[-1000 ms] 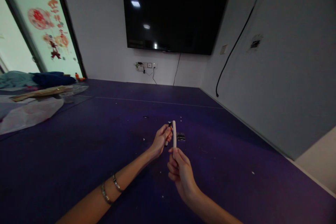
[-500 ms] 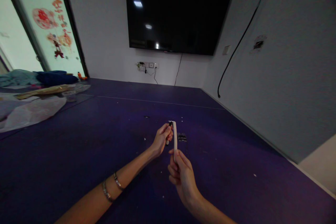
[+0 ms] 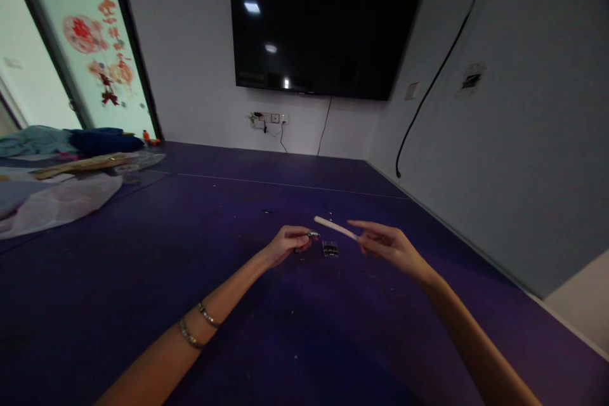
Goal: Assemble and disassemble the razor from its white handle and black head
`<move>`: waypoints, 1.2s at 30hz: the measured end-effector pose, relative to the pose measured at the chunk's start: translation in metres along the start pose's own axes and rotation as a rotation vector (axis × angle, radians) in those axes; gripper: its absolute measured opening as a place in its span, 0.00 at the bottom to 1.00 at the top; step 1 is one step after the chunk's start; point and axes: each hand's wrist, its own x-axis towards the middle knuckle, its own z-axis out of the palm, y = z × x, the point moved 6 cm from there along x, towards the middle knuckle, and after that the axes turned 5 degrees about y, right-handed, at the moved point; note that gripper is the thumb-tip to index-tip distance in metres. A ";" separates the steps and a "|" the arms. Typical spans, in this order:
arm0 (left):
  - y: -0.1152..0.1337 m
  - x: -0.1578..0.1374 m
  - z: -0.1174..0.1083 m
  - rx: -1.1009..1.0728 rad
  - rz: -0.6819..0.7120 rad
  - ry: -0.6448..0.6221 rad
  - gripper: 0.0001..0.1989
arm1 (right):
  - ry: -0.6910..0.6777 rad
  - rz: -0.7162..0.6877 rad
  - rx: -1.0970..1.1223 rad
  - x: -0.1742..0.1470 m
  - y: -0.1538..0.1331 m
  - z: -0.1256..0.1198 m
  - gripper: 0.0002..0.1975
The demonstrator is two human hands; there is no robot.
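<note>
My left hand [image 3: 289, 245] is closed, pinching a small dark and silvery piece [image 3: 313, 235] at its fingertips; most of that piece is hidden by the fingers. Across from it, my right hand [image 3: 386, 245] grips one end of a slim white stick [image 3: 333, 226] between thumb and fingers, its index finger stretched out above. The stick slants, its rounded free end pointing left and a little up, close to the left fingertips but apart from the silvery piece. Just below the stick, a small clear packet with dark contents [image 3: 330, 248] lies on the purple surface [image 3: 228, 342].
A thin dark piece [image 3: 267, 211] and several white bits lie on the surface. At the left are a translucent plastic bag [image 3: 66, 203] and folded cloths [image 3: 102, 141]. A black cable [image 3: 431, 85] hangs down the right wall. A television [image 3: 323, 25] is mounted on the far wall.
The white stick has come away from the small piece in my left hand. My right hand has moved up and right, tipping the stick from upright to slanted. The left hand has shifted slightly left.
</note>
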 end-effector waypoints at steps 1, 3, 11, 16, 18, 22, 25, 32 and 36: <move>0.000 0.000 -0.001 0.014 -0.004 -0.004 0.13 | -0.022 -0.018 -0.044 -0.001 -0.001 -0.001 0.17; -0.001 0.000 -0.003 0.039 -0.013 -0.012 0.13 | -0.040 -0.045 -0.097 -0.002 -0.004 -0.001 0.14; -0.004 -0.001 0.000 0.008 -0.030 -0.035 0.12 | -0.082 -0.089 -0.153 -0.003 -0.010 0.005 0.13; -0.003 -0.001 0.000 -0.015 -0.025 -0.059 0.11 | -0.117 -0.088 -0.181 -0.003 -0.009 0.004 0.13; -0.003 -0.002 0.000 -0.027 -0.023 -0.067 0.11 | -0.093 -0.092 -0.169 -0.002 -0.008 0.001 0.13; -0.004 -0.003 0.001 -0.050 -0.046 -0.090 0.10 | -0.160 -0.062 -0.170 -0.001 -0.001 0.000 0.14; -0.003 -0.003 0.002 -0.066 -0.049 -0.093 0.11 | -0.145 -0.061 -0.186 -0.001 0.002 -0.003 0.15; -0.003 -0.002 0.000 -0.096 -0.061 -0.079 0.13 | -0.159 -0.031 -0.200 0.000 0.004 -0.003 0.18; -0.001 -0.001 -0.002 -0.150 -0.058 -0.060 0.13 | -0.282 0.018 -0.219 -0.003 0.007 -0.004 0.18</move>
